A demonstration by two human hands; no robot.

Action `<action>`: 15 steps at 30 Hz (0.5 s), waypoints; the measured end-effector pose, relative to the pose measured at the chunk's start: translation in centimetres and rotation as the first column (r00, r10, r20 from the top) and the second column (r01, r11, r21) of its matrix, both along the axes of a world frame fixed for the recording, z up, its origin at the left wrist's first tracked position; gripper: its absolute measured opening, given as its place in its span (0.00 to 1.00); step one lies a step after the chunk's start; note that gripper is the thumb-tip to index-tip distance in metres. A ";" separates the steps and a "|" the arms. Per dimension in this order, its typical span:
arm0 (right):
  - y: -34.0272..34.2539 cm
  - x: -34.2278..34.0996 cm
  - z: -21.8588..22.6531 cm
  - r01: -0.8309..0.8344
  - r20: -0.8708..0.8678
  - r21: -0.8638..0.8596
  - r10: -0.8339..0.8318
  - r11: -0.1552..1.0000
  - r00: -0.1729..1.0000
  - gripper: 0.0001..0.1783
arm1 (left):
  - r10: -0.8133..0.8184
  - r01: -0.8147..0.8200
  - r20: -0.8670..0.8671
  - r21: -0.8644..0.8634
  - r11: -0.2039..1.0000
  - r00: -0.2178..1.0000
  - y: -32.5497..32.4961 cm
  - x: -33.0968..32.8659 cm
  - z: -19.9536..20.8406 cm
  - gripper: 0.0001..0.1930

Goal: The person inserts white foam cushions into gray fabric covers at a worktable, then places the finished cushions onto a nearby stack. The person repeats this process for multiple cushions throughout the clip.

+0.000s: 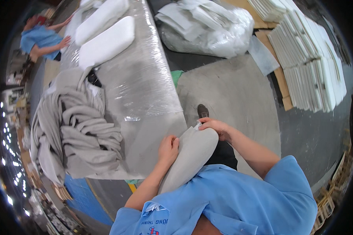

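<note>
Clad in a light-blue, short-sleeved, collared cloth shirt, leans in at the right side of a broad gray tabletop, covered over its far part with clear, glossy plastic film. Faces, to the right of the tabletop, a wide gray sheet spread on the dark floor. Has, at upper right, tall rows of thin, flat, white pads packed together on brown cardboard. Shares the scene with a co-worker in light blue, at far upper left, with hands at white padding on the tabletop's far side. Has, at left on the tabletop, a rumpled heap of soft gray fabric and, past the gray sheet, a clear plastic bag stuffed with white sheets. Overlooks white, oblong, round-cornered cushions lying beyond the heap. Holds a long, gray, fabric-covered cushion, slanting from the shirt front, beside the tabletop's right edge. Grips its far end with the right hand, fingers bent around the rim. Sets the left hand, loosely curled, against its left side; cannot tell whether gripping. Reveals, just past the cushion, a dark brown shoe. Pinches a small white fabric flap in the right fingertips.
</note>
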State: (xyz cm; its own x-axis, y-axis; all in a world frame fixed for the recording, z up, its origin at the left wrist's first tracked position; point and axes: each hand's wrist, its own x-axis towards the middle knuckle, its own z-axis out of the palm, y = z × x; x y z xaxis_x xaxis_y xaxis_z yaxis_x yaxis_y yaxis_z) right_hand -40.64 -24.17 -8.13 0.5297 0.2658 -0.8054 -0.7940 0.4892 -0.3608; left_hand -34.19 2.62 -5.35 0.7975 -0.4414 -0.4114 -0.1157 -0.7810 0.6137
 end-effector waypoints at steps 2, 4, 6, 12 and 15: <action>-0.1 0.4 0.3 0.019 -0.039 -0.023 -0.020 1.000 0.999 0.43 | 0.043 -0.035 -0.100 0.077 0.996 0.994 3.0 -0.8 0.7 0.20; 0.1 0.5 1.1 0.022 0.043 -0.018 -0.021 1.000 0.999 0.41 | 0.099 -0.073 -0.195 0.139 0.988 0.976 4.7 -1.4 1.6 0.25; 1.0 1.7 2.4 0.005 0.117 -0.024 -0.002 1.000 0.993 0.38 | 0.164 -0.109 -0.285 0.202 0.973 0.944 6.1 -1.8 2.5 0.31; 3.2 7.3 5.7 -0.228 0.280 -0.076 0.240 0.971 0.929 0.35 | 0.372 -0.411 -0.426 0.000 0.912 0.825 9.8 -1.2 3.3 0.34; 4.4 10.3 6.2 -0.532 0.308 -0.434 0.674 0.727 0.671 0.34 | 0.474 -0.474 -0.130 0.037 0.880 0.871 10.1 -2.3 2.3 0.26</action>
